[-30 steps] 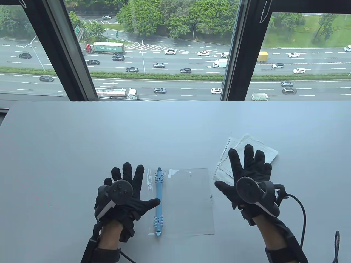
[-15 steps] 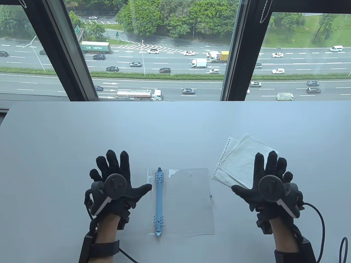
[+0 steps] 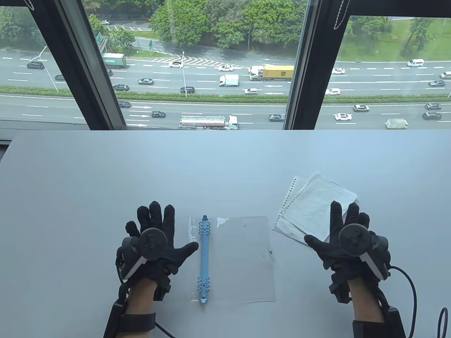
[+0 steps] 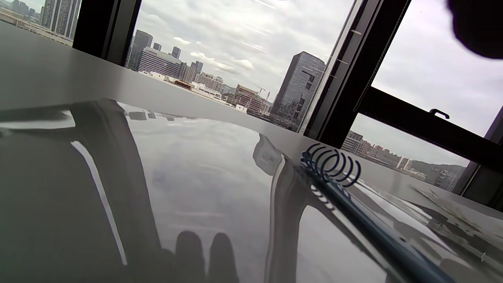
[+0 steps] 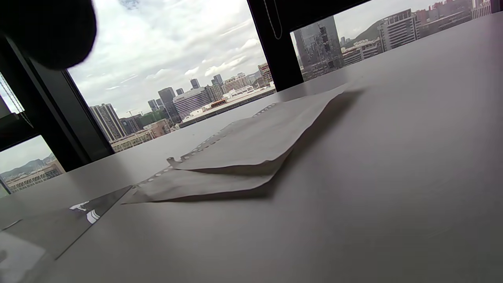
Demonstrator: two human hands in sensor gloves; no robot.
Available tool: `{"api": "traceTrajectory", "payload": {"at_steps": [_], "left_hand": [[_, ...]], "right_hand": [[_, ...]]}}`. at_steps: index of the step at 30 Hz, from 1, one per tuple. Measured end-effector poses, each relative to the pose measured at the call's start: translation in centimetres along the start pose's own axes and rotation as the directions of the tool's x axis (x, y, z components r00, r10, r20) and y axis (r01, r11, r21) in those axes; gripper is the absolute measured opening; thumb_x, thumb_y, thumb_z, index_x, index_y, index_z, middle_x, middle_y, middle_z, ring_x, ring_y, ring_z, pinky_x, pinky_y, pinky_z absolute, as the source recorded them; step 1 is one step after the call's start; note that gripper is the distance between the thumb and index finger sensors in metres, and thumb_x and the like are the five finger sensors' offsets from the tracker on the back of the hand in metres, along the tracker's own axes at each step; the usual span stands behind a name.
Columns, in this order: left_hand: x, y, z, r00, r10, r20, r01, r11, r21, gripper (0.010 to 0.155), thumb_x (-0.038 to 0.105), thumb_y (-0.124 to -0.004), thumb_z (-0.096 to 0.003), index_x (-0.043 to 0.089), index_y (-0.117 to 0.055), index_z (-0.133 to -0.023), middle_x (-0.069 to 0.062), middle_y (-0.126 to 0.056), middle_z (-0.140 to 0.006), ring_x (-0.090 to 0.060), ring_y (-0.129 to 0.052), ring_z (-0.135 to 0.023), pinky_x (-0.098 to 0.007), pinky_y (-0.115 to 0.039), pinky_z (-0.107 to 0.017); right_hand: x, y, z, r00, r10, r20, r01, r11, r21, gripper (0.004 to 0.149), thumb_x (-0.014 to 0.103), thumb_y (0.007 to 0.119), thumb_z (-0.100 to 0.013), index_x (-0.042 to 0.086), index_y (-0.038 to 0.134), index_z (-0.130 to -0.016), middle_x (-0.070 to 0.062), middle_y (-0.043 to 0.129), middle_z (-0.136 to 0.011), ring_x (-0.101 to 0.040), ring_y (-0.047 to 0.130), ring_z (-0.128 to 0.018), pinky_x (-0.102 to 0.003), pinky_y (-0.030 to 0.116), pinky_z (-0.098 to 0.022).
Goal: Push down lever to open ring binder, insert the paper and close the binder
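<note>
A ring binder with a blue spine (image 3: 204, 258) and a clear cover (image 3: 243, 260) lies flat near the table's front edge. Its rings (image 4: 332, 165) show closed in the left wrist view. Two punched paper sheets (image 3: 313, 207) lie overlapped to the right of the cover, and they appear slightly lifted at one edge (image 5: 235, 157) in the right wrist view. My left hand (image 3: 156, 239) hovers flat just left of the spine, fingers spread, holding nothing. My right hand (image 3: 343, 236) is spread at the papers' near right corner, fingertips over them; contact is unclear.
The grey table (image 3: 141, 169) runs back to a large window (image 3: 211, 63) with dark frames. Glove cables (image 3: 412, 281) trail off the front right edge.
The left hand moved left off the binder, then drifted back toward the spine. The right hand slid right and nearer, uncovering most of the papers. Binder and papers stayed put.
</note>
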State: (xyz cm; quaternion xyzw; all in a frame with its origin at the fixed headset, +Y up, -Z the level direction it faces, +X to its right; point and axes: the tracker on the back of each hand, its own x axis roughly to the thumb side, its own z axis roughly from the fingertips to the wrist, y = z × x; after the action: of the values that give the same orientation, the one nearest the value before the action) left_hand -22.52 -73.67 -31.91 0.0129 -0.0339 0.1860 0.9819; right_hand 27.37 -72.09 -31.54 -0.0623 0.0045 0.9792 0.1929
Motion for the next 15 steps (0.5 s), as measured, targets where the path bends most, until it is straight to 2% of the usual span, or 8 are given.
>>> {"api": "traceTrajectory", "payload": {"at_steps": [4,8,12,15], "left_hand": [[-0.1,0.0,0.0,1.000,0.006,0.001,-0.006,1.000,0.009,0.109,0.089,-0.069,-0.0306,0.034,-0.025,-0.114,-0.003,-0.008,-0.119,-0.034,0.007,-0.102,-0.067,-0.004,-0.063],[-0.1,-0.1,0.1,1.000,0.024,0.001,-0.024,1.000,0.004,0.108,0.087,-0.070,-0.0310,0.034,-0.025,-0.114,-0.004,-0.009,-0.119,-0.034,0.006,-0.102,-0.066,-0.004,-0.063],[-0.1,-0.3,0.0,1.000,0.022,0.001,-0.022,1.000,-0.012,0.107,0.087,-0.070,-0.0314,0.035,-0.025,-0.114,-0.004,-0.009,-0.119,-0.034,0.006,-0.102,-0.066,-0.004,-0.063],[-0.1,-0.3,0.0,1.000,0.026,0.001,-0.026,0.999,-0.023,0.106,0.086,-0.070,-0.0317,0.035,-0.025,-0.114,-0.003,-0.009,-0.119,-0.034,0.006,-0.102,-0.066,-0.004,-0.063]], "right_hand": [[-0.4,0.6,-0.3,1.000,0.003,-0.021,-0.002,0.999,0.037,0.094,0.074,0.075,-0.045,0.036,0.025,-0.115,-0.019,0.014,-0.120,-0.058,0.021,-0.105,-0.079,0.032,-0.066],[-0.1,1.4,-0.6,1.000,0.003,-0.008,-0.002,0.995,0.104,0.086,0.066,0.078,-0.046,0.031,0.039,-0.115,-0.018,0.025,-0.121,-0.057,0.025,-0.105,-0.079,0.033,-0.066],[0.8,3.0,-0.9,0.998,0.049,0.027,-0.053,0.981,0.189,0.075,0.059,0.080,-0.047,0.033,0.053,-0.112,-0.017,0.028,-0.120,-0.056,0.025,-0.105,-0.079,0.031,-0.066],[1.7,4.0,-1.2,0.993,0.106,0.056,-0.117,0.962,0.246,0.070,0.057,0.079,-0.048,0.037,0.055,-0.111,-0.015,0.025,-0.120,-0.055,0.022,-0.105,-0.078,0.029,-0.066]]}}
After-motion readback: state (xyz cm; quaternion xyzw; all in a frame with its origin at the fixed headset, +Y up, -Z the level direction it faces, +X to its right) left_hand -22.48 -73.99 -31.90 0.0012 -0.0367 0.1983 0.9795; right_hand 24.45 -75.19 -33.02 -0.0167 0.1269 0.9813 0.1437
